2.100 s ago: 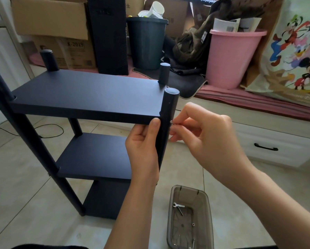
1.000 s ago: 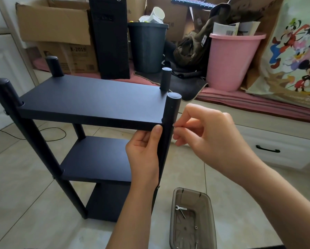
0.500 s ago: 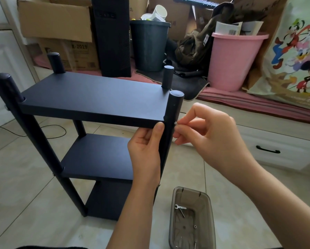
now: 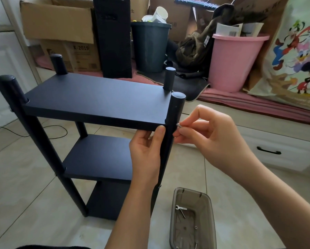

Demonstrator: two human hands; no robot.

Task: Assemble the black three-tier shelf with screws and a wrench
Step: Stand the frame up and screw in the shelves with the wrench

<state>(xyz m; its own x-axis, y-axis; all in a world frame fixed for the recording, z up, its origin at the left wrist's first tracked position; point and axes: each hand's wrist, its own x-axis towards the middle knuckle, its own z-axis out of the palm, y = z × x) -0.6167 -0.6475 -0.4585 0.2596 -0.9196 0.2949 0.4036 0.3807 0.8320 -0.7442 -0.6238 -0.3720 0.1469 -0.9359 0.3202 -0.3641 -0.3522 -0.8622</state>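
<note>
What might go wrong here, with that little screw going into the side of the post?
The right hand only pinches the screw at its tip, so it may slip and drop to the tiled floor, outside the brown tray. Started by hand at the front right post, it could go in crooked. The left hand alone steadies that post; letting go might shift the top board.

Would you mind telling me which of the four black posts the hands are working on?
The near-right black round post, closest to the camera: the left hand grips it while the right hand pinches a small silver screw against its side. The other three stand untouched.
</note>
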